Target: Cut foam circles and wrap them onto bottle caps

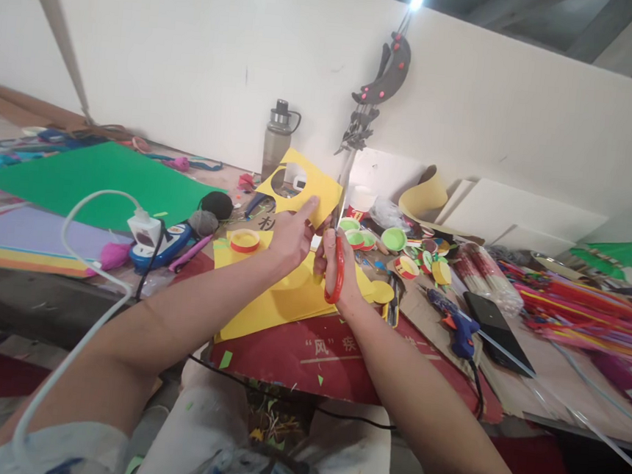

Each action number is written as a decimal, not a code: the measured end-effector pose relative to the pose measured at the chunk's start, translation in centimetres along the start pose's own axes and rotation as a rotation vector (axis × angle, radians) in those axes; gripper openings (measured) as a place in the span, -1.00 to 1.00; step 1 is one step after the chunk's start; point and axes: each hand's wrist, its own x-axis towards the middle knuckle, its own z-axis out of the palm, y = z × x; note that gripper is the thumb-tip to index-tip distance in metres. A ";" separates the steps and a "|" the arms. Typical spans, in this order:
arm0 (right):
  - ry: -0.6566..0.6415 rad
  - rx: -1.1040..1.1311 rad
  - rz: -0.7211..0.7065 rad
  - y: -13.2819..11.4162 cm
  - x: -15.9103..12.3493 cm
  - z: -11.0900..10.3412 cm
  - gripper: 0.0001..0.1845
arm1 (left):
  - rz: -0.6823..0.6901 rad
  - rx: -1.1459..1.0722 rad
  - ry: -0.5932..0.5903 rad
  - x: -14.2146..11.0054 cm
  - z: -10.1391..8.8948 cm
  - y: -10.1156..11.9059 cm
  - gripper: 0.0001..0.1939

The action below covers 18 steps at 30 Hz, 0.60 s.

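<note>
The work looks partway along: the yellow paper sheet held up over the tabletop already has a large round opening cut in it, with the paper around that opening reduced to narrow strips on the left. The left hand pinches this sheet near its lower edge, thumb on top. The right hand grips the red-handled scissors, its fingers through the loops and the blades pointing up beside the right edge of the sheet; whether they are biting into the paper I cannot tell. The solid right part of the sheet remains uncut, and more yellow sheets lie below on the red cardboard. Rounded yellow cut-outs lie just right of the right wrist, seemingly finished pieces.

Among the containers, a shallow red-and-yellow round tub sits on the yellow sheets, yellow inside, with nothing else discernible in it. Beyond the right hand, a green-lined tub stands among similar small ones. The white-and-red paper cup hides its contents. A clear plastic packet holds red and whitish sticks; at the wall stands a lidded grey water bottle, its fill unclear
</note>
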 end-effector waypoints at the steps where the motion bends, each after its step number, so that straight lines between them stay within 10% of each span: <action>1: 0.002 0.008 0.003 0.0 0.0 0.0 -0.35 | -0.004 0.001 -0.002 0.0 0.0 0.0 -0.73; 18: 0.023 0.027 0.023 0.5 0.1 -0.4 -0.37 | -0.085 -0.051 0.035 -0.6 0.5 0.9 -0.77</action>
